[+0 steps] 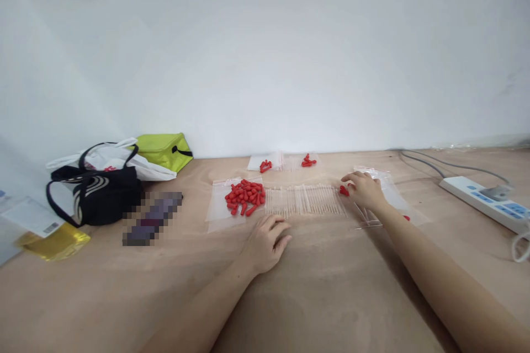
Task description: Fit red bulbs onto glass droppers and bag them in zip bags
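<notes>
My left hand (268,242) rests on the table with its fingers loosely bent and apart, holding nothing that I can see. Just beyond it lies a row of thin, pale, see-through tubes (306,200) side by side. A heap of small red bulb-shaped caps (245,194) is at the row's left end, on a clear plastic bag (215,209). At the other end, my right hand (364,190) reaches over a few red caps (344,191), its finger and thumb apart beside them. Under and behind that hand are clear zip bags (391,190) and a few loose tubes (366,225).
Two smaller groups of red caps (265,166) (308,161) lie on bags near the wall. At left are a black bag (110,196), a lime-green bag (159,149), a blurred-out object (153,219) and a yellow packet (53,240). A white power strip (488,201) with cables lies at right.
</notes>
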{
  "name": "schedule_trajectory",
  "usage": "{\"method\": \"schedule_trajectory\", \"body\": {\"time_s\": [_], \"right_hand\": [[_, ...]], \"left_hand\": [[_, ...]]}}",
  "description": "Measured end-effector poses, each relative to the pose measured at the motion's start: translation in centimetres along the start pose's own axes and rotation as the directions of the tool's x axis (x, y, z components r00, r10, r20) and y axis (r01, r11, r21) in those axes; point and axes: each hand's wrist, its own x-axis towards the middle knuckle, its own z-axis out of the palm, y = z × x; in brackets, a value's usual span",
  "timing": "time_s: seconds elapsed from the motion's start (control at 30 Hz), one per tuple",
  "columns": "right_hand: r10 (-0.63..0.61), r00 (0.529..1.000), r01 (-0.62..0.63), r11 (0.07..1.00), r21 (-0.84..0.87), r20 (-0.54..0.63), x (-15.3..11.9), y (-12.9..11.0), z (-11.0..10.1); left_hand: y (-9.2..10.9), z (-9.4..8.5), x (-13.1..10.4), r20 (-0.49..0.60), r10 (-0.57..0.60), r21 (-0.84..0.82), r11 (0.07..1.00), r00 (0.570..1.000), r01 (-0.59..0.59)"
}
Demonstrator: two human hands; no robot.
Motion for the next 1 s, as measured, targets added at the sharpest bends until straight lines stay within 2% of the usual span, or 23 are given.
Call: {"method": "schedule_trajectory", "body": {"time_s": [0.1,0.23,0.33,0.43,0.63,0.73,0.83,0.93,1.0], "right_hand": [[0.05,0.999,-0.049,0.997,-0.056,0.017,-0.1,0.6,-0.4],[0.001,0.995,0.011,0.993,-0.114,0.101,-0.2,1.4,-1.1],[-0.037,0.989,0.057,0.989,-0.137,0.142,-0.2,1.4,-1.2],[-0.051,0.988,0.074,0.985,-0.157,0.145,-0.1,1.1,-1.1],[-0.019,0.993,0.04,0.983,-0.181,0.117,0.0,0.7,-2.0],[0.024,0.997,-0.012,0.987,-0.161,0.071,0.1,0.5,-2.7],[0.052,0.998,-0.053,0.999,-0.012,-0.04,-0.2,0.0,-2.9],[0.042,0.987,-0.011,0.981,0.196,-0.156,-1.5,-1.0,-2.0],[0.01,0.971,0.065,0.951,0.303,-0.238,-2.7,-1.7,-1.0]], "left_hand": [[0.0,0.0,0.0,-0.011,0.003,0.012,1.0,1.0,-0.003],[0.1,0.1,0.2,-0.109,-0.011,0.072,0.997,0.994,0.019],[0.2,0.2,0.9,-0.216,-0.094,0.152,0.98,0.972,0.128],[0.6,0.2,2.6,-0.271,-0.223,0.202,0.938,0.937,0.282],[1.4,1.4,7.5,-0.229,-0.444,0.209,0.846,0.866,0.49],[1.8,2.5,9.7,-0.187,-0.448,0.204,0.853,0.874,0.48],[2.0,3.6,11.2,-0.148,-0.47,0.261,0.83,0.87,0.492],[2.1,4.1,12.2,-0.133,-0.502,0.304,0.8,0.854,0.518],[2.1,4.2,12.6,-0.129,-0.516,0.312,0.789,0.847,0.528]]}}
